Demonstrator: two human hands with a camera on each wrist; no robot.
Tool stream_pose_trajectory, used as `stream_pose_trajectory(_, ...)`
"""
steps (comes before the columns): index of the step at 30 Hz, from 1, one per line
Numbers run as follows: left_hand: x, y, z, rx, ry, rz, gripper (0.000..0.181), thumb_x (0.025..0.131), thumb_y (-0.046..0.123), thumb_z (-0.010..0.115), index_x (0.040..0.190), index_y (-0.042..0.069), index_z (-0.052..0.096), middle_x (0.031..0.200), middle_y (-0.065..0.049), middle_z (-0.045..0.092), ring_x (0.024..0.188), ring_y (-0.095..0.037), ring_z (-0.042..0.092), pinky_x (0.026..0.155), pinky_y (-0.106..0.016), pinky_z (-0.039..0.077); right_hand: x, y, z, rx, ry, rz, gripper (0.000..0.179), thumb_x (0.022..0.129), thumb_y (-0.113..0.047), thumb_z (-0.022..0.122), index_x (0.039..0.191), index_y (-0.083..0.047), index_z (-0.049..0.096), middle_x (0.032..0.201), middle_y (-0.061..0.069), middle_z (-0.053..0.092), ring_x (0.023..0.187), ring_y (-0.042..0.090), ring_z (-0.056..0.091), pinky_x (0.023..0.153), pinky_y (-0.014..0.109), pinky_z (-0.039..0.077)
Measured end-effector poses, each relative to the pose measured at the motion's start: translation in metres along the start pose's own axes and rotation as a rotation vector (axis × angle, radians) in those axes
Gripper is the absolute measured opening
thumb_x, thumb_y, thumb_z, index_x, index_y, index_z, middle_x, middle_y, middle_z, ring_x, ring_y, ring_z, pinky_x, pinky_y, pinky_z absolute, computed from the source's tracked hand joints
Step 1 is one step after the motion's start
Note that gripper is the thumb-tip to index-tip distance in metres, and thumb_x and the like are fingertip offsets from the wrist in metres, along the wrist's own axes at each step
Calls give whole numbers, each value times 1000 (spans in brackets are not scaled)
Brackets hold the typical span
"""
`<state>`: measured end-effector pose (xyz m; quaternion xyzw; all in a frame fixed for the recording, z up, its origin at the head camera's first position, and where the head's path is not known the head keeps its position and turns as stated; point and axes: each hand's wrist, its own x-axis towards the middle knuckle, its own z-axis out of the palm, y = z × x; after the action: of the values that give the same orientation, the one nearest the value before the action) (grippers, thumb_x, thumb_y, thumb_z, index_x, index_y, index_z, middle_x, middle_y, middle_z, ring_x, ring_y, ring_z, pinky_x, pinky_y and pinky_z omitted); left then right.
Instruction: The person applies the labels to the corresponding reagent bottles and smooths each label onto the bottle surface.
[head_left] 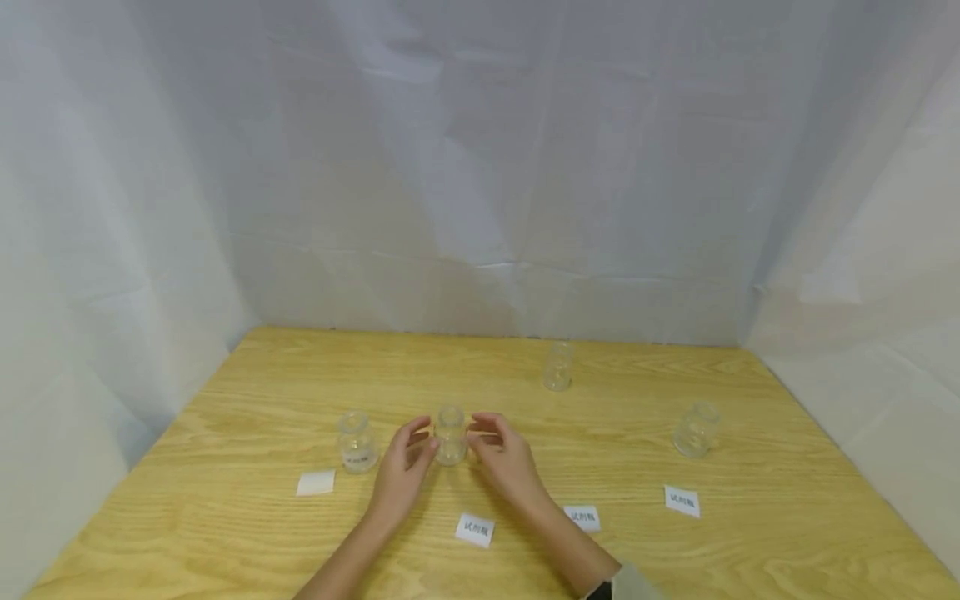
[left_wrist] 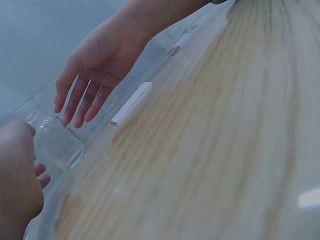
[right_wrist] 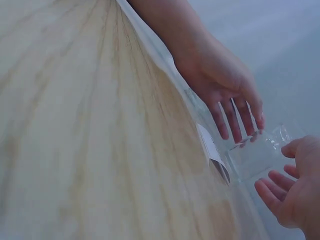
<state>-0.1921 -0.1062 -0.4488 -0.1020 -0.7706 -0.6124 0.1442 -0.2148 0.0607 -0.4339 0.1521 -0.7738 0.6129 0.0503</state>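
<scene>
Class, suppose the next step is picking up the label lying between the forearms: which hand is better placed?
Probably the right hand: in the head view, the label lies closer to it than to the left hand, though both flank the same bottle.

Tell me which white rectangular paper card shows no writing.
The leftmost card, left of the bare left hand; its face looks blank, while the other three bear dark writing.

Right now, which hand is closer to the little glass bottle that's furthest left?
The left hand. It's just to the right of the leftmost bottle, not touching it. The right hand is farther away, beyond the bottle between the hands.
</scene>
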Motion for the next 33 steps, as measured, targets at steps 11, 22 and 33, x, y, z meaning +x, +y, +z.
stream_pose_trajectory(11, -18, 3, -8, 285, -255, 289, 19, 82, 14, 69, 100, 12, 63, 102, 10, 56, 92, -13, 53, 78, -32, 48, -36, 9, -30, -236, -211, -187, 13, 88, -14, 63, 98, -6, 65, 90, -2, 64, 82, 13, 59, 68, 24, 50)
stream_pose_trajectory(22, -21, 8, -13, 525, -575, 287, 26, 79, 32, 71, 102, 23, 66, 109, 14, 52, 105, -11, 46, 91, -42, 41, -48, 18, -40, -523, -358, -469, 24, 82, -36, 69, 96, -18, 64, 97, -14, 56, 90, 4, 50, 78, 23, 46)
stream_pose_trajectory(33, -22, 7, -13, 539, -550, 277, 23, 81, 38, 68, 98, 22, 65, 107, 13, 53, 103, -11, 46, 90, -40, 41, -50, 15, -40, -622, -394, -479, 24, 81, -34, 70, 95, -16, 65, 99, -12, 52, 93, 5, 47, 81, 21, 45)
